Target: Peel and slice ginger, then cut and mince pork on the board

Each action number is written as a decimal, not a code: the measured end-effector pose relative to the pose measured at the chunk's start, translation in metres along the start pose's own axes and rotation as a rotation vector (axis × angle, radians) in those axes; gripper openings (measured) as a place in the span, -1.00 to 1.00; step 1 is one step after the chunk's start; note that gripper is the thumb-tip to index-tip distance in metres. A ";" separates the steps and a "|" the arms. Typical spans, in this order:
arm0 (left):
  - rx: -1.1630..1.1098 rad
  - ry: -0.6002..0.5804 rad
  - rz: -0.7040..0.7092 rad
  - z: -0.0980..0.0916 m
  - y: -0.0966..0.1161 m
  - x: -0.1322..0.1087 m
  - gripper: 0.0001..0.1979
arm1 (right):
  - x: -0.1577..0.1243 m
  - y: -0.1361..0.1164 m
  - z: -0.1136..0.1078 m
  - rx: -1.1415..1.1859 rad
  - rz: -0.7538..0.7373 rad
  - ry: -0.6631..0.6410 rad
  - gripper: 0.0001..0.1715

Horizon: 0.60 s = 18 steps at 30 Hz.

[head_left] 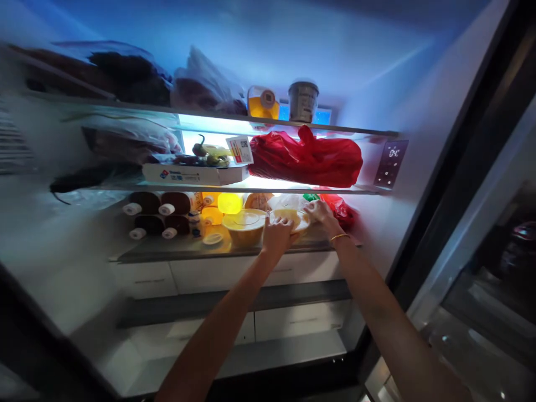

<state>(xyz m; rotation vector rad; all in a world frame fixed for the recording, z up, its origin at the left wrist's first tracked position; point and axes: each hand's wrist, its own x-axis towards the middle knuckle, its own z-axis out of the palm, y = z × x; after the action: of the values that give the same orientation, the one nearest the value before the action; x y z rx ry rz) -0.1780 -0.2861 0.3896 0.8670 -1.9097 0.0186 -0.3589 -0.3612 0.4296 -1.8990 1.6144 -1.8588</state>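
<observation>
Both my arms reach into an open fridge. My left hand (277,234) grips the near left rim of a round lidded container (292,216) on the third shelf (176,251). My right hand (320,213) holds its right rim, fingers curled over the edge; a gold bangle sits on that wrist. A second, larger yellowish lidded bowl (245,226) stands just left of the held container.
Dark bottles (146,215) lie stacked at the shelf's left, with yellow jars (229,203) behind. A red bag (307,156) and a flat box (195,174) fill the shelf above. White drawers (218,274) sit below. The temperature panel (391,162) is on the right wall.
</observation>
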 end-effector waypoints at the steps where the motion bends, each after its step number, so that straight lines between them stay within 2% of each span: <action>1: 0.066 -0.035 0.010 -0.003 -0.001 0.000 -0.79 | -0.002 0.001 -0.009 -0.123 0.052 0.019 -0.55; 3: 0.230 -0.109 0.038 -0.006 0.000 0.001 -0.76 | -0.010 0.001 -0.031 -0.350 0.142 0.092 -0.59; 5: 0.395 -0.148 0.084 -0.007 0.001 0.002 -0.73 | -0.023 -0.001 -0.053 -0.427 0.177 0.165 -0.60; 8: 0.531 -0.133 0.146 -0.007 0.000 0.004 -0.69 | -0.050 -0.002 -0.082 -0.431 0.237 0.333 -0.59; 13: 0.575 -0.120 0.183 -0.005 -0.004 0.001 -0.66 | -0.113 -0.002 -0.127 -0.373 0.286 0.656 -0.44; 14: 0.581 -0.117 0.193 -0.004 -0.002 0.001 -0.65 | -0.126 -0.004 -0.134 -0.399 0.288 0.669 -0.44; 16: 0.591 -0.095 0.220 -0.004 0.003 0.002 -0.61 | -0.148 -0.014 -0.143 -0.476 0.263 0.581 -0.48; 18: 0.587 -0.059 0.257 -0.002 0.013 0.011 -0.51 | -0.161 -0.030 -0.143 -0.560 0.118 0.555 -0.44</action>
<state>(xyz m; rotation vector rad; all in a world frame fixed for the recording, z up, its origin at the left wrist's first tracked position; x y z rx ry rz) -0.1866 -0.2818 0.4034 0.9975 -2.0923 0.7459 -0.4061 -0.1561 0.3743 -1.4244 2.5802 -2.1739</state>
